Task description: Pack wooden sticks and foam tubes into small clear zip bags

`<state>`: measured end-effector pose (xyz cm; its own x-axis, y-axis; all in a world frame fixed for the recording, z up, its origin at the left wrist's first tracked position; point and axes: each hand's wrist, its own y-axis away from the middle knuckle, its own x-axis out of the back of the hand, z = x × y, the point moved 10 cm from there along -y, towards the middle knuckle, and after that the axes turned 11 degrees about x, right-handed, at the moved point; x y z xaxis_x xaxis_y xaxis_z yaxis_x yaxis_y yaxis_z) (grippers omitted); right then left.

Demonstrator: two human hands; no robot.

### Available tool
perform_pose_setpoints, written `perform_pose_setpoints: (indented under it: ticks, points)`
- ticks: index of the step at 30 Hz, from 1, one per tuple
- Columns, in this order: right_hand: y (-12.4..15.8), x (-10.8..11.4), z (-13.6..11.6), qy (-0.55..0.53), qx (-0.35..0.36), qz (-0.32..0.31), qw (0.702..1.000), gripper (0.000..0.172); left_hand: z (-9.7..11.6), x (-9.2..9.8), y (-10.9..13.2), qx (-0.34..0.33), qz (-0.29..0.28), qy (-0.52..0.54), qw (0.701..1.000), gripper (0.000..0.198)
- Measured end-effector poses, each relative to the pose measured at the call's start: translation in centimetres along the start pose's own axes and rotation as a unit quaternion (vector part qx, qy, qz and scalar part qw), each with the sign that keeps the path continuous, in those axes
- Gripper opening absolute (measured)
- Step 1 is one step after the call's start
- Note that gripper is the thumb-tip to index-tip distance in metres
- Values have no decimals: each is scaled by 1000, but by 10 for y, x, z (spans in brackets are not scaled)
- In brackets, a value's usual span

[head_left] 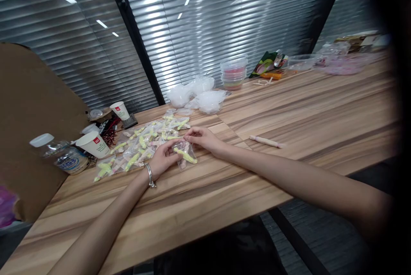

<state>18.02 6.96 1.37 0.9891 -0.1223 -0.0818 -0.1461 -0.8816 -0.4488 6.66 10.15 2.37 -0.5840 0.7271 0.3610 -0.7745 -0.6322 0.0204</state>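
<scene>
Both hands meet at the top edge of a small clear plastic bag (185, 155) with a yellow and a pale pink twisted piece inside. My left hand (163, 158), a silver bracelet at its wrist, pinches the bag's upper left side. The fingers of my right hand (202, 138) are closed on its top edge. Just beyond and to the left lies a spread pile of similar filled bags (141, 142). Off to the right, a single pale stick-like piece with pinkish ends (266, 141) rests on the wooden table (224, 198).
Paper cups (93, 144) and a plastic bottle (69, 159) stand at the left beside a cardboard panel (32, 116). White plastic bundles (205, 99) and stacked tubs (233, 73) are at the back. Farther right sit an orange tool (270, 76) and clear containers (343, 63).
</scene>
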Motion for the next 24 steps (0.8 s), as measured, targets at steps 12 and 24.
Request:
perform_pose_setpoints:
  ticks: [12, 24]
  points:
    - [7, 3, 14, -2, -48, 40, 998, 24, -1, -10, -1, -11, -58, -39, 998, 41]
    - [10, 0, 11, 15, -43, 50, 998, 21, 15, -20, 1, -61, -96, -96, 989, 30]
